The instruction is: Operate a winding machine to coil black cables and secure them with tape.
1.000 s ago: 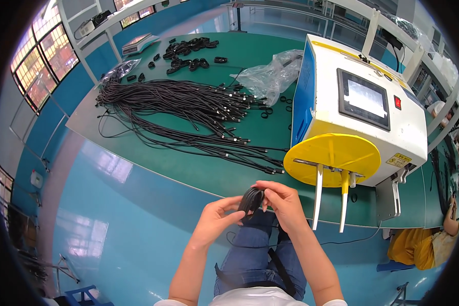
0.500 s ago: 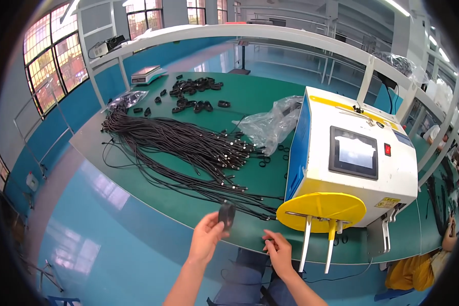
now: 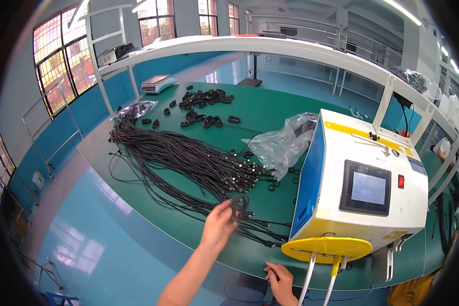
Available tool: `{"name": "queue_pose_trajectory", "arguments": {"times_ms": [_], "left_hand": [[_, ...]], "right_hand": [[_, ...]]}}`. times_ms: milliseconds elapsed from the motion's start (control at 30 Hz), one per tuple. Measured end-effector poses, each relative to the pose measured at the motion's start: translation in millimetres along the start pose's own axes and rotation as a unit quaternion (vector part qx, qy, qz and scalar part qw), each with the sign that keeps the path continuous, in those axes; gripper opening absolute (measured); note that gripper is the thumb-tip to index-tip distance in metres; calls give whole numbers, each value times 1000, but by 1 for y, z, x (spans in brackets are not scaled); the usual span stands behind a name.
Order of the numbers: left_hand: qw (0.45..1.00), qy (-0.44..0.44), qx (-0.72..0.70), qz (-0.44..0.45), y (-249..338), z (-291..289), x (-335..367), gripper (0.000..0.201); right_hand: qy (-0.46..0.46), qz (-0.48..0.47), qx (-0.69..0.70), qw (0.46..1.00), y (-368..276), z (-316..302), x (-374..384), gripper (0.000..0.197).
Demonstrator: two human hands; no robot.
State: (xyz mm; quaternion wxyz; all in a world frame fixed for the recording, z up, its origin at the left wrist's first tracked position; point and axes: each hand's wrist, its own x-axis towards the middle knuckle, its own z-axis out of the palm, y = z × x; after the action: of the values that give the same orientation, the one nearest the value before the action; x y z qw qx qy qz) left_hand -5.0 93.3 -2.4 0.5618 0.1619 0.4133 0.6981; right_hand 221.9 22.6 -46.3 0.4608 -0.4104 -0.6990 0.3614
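Coiled cable (image 3: 239,205) is grasped in your left hand (image 3: 219,226), above loose cables (image 3: 188,160); your right hand (image 3: 281,285) curls its fingers by the green table (image 3: 275,115)'s edge, whether empty I cannot tell.

Blk on held coil (image 3: 238,205), ditto cable bundle (image 3: 181,155) w/ silver tips (image 3: 233,178) & small coils (image 3: 205,98). Wht on machine (image 3: 332,194) w/ blue side (image 3: 307,178), yel stripe (image 3: 344,130), red switch (image 3: 401,182). Solid yel on disc (image 3: 326,247), wht + yel on prongs (image 3: 308,278). Plain grn across tabletop (image 3: 270,109). Lt blue on floor (image 3: 102,224). Dk grid pattern over window (image 3: 66,58).
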Motion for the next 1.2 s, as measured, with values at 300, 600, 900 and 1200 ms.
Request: {"name": "queue_pose_trajectory", "arguments": {"times_ms": [300,600,900,1200], "left_hand": [[978,27,67,197,68,41,178,36],[763,34,480,432,44,-12,99,14],[525,-193,722,408,-7,-51,24,20],[404,-225,733,499,-14,-63,13,22]], "right_hand": [[5,-10,12,1000,-4,5,-8,21],[9,9,-12,1000,-2,2,-16,21],[-57,40,43,997,12,-4,-11,27],[-54,51,67,995,16,1,-13,26]]}}
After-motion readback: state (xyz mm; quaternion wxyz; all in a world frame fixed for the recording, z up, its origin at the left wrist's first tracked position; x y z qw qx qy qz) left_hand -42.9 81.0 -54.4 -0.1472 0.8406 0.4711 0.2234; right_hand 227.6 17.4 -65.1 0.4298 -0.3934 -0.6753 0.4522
